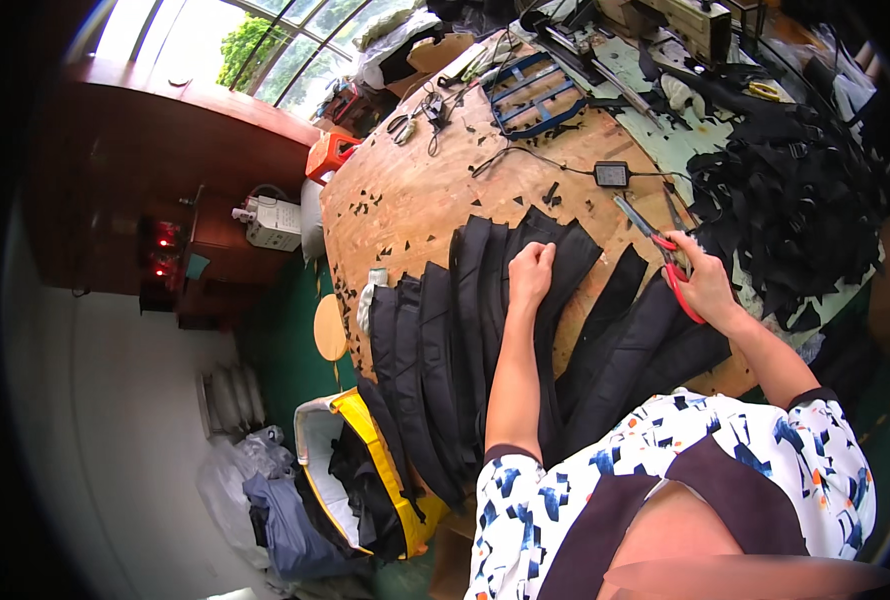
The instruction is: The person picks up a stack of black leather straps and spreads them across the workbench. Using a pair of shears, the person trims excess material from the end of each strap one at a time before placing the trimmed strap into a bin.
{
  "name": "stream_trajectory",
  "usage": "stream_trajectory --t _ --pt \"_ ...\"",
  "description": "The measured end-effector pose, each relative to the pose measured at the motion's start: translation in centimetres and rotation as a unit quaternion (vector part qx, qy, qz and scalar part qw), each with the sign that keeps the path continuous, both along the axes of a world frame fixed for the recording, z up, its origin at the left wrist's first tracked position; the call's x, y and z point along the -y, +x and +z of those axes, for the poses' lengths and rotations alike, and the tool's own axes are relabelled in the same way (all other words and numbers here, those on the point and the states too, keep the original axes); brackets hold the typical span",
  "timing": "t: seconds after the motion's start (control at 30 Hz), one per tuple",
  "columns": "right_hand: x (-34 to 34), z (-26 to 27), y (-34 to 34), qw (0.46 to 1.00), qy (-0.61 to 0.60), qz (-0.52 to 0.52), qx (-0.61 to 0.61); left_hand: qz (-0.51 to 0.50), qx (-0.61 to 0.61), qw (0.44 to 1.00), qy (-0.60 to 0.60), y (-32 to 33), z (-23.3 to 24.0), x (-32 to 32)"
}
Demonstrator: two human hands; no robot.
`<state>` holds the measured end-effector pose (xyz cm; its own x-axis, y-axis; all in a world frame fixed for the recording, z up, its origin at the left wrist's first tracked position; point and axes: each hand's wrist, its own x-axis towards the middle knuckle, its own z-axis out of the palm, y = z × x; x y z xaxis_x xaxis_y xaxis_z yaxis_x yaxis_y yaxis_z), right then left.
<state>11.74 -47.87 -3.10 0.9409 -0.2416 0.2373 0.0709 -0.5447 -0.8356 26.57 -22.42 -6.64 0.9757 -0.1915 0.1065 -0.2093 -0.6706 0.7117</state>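
Note:
My right hand [704, 274] grips a pair of red-handled scissors [668, 262]. Their blades point away from me toward the black power adapter. My left hand [532, 276] is closed in a fist on a black padded fabric strip [576, 255] near its far end; the pinched part is hidden by the fingers. Several similar black strips [436, 322] fan out side by side to the left, overlapping and reaching the table's near edge. More black strips [625, 337] lie between my hands and under the scissors, some partly hidden by my forearms.
Right of the scissors lies a heap of black straps with buckles [790, 202]. Farther back are the power adapter [611, 174], a blue plastic crate [535, 94] and small snips [402, 129]. Black scraps dot the wooden table [415, 187]. A yellow bag [385, 465] stands at the left.

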Motion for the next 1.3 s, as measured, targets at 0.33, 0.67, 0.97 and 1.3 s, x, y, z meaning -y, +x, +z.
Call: stream_trajectory --t 0.33,0.67,0.97,1.3 --pt "-1.7 0.3 0.4 0.993 -0.095 0.035 0.055 -0.056 -0.205 0.922 -0.325 -6.0 5.1 -0.6" --pt "-2.1 0.2 0.5 0.989 -0.133 0.045 0.035 -0.049 -0.199 0.924 -0.321 -6.3 4.5 -0.4" --pt "-2.2 0.2 0.5 0.991 -0.118 0.051 0.04 -0.053 -0.202 0.928 -0.31 -6.3 4.4 -0.7" --pt "-1.4 0.4 0.7 0.988 -0.135 0.066 0.029 -0.049 -0.196 0.927 -0.316 -6.4 4.2 -0.6"
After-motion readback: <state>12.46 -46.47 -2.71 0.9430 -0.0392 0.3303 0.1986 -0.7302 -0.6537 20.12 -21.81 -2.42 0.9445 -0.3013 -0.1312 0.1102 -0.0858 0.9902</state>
